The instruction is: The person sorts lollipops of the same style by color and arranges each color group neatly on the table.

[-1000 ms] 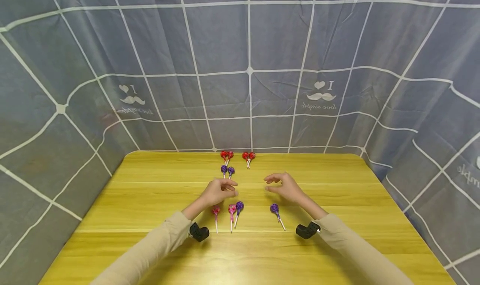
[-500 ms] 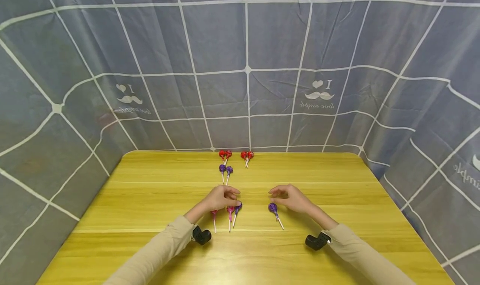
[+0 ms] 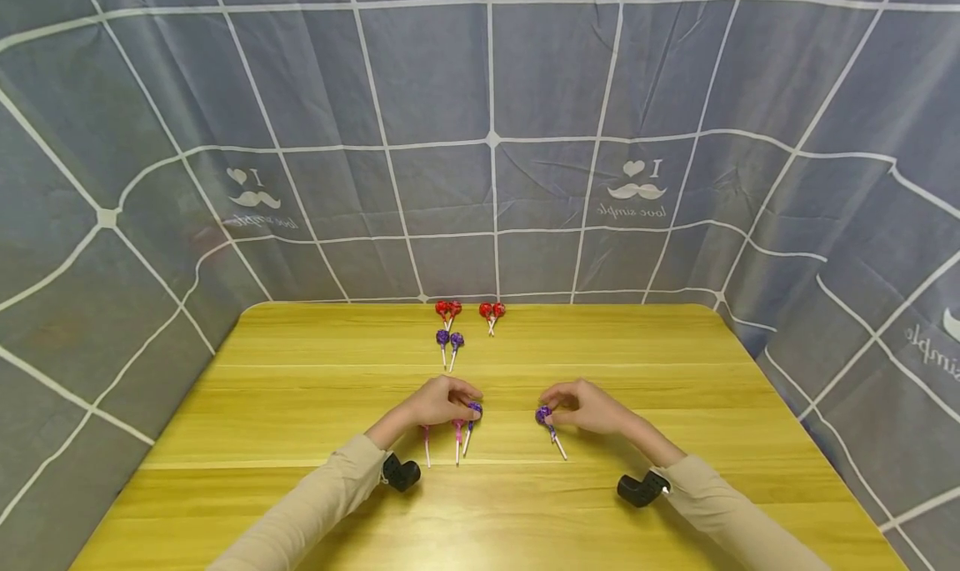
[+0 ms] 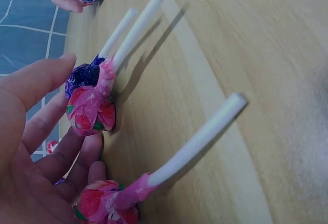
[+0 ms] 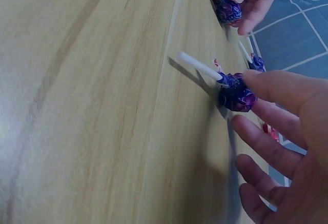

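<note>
My left hand (image 3: 438,400) pinches the wrapped head of a purple lollipop (image 4: 82,80) between thumb and forefinger. Right beside that lies a pink lollipop (image 4: 92,112), partly covering it in the left wrist view. A second pink lollipop (image 4: 107,203) sits under the palm side, its head hidden by the hand in the head view. Across from it, my right hand (image 3: 588,406) has thumb and forefinger around the head of another purple lollipop (image 5: 237,93), the white stick pointing toward me. The right hand's other fingers are bent and hold nothing.
Two purple lollipops (image 3: 450,339) lie beyond the left hand. Behind them is a red pair (image 3: 448,308), with another red pair (image 3: 492,311) to its right. A grey checked curtain (image 3: 420,179) rises around the wooden table (image 3: 637,338).
Both hands have come down and toward me onto the two nearer purple lollipops, and their fingers have closed in around the heads. The far lollipops have stayed in place.
</note>
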Available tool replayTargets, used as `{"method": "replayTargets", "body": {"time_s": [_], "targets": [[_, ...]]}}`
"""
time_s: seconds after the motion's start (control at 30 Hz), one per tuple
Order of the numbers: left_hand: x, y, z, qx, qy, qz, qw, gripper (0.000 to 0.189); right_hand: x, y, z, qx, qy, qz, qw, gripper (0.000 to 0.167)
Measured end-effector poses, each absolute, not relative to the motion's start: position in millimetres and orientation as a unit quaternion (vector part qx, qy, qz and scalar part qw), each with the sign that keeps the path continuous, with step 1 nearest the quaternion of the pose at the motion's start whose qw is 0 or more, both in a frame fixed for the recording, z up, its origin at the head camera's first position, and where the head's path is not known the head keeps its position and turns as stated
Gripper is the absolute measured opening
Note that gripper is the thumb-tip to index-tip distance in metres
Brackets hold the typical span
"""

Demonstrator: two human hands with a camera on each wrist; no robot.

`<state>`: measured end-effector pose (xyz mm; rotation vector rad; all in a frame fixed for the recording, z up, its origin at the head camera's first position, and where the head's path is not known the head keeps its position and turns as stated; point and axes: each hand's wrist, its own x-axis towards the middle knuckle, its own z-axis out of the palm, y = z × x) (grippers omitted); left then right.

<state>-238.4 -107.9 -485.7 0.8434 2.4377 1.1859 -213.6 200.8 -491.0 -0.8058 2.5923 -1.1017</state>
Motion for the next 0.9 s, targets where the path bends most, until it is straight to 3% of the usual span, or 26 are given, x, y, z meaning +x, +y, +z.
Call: {"method": "replayTargets", "body": {"time_s": [0.43, 0.9], "targets": [[-237.8, -110.6, -482.0, 0.289, 0.841, 0.417, 0.188, 0.033, -214.7, 200.0, -484.3, -0.271, 0.883, -0.36, 0.134, 0.028], [-236.9, -108.6, -484.6, 0.281, 0.846, 0.415, 0.18, 0.03, -218.5, 193.6, -477.9, -0.272, 0.882, -0.358, 0.142, 0.025]]}}
